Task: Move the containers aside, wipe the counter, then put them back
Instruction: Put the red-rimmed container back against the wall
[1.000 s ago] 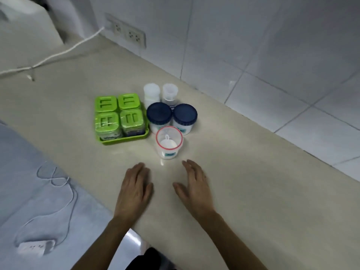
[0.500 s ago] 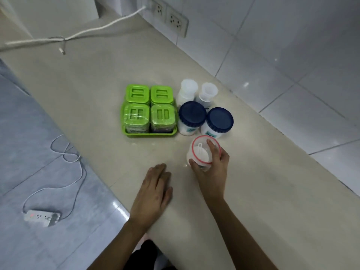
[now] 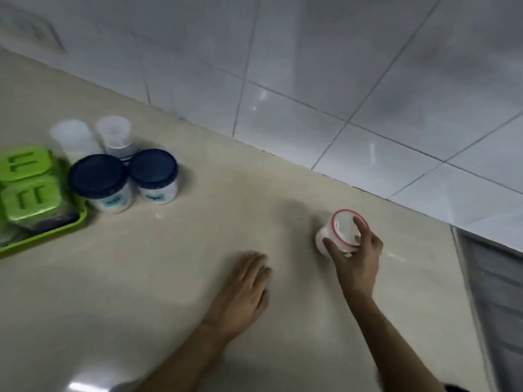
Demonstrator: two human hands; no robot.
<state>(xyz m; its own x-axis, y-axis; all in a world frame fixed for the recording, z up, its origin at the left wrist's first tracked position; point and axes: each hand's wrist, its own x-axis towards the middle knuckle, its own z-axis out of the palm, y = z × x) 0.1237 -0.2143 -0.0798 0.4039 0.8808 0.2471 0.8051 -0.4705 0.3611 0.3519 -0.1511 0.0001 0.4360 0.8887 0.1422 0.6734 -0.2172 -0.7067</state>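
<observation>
Containers: 1 red-rimmed clear jar [image 3: 339,233] sits near the counter's [image 3: 198,278] back edge, right hand [image 3: 357,256] closed around its rim; left hand [image 3: 243,290] lies flat, fingers spread, holding nothing. Bare beige counter between it and 2 blue-lidded jars [image 3: 124,179], 2 translucent cups [image 3: 93,137], 2 visible green-lidded boxes [image 3: 28,182] in 1 green tray [image 3: 56,230] at the left edge, under grey wall tiles [image 3: 311,66].

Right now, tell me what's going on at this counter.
A person is clearing containers off to one side. The right hand grips a red-rimmed tub from above, well away from the group. The left hand lies flat on the counter, holding nothing. Two blue-lidded jars, two clear cups and a green tray of green-lidded boxes are not yet moved.
</observation>
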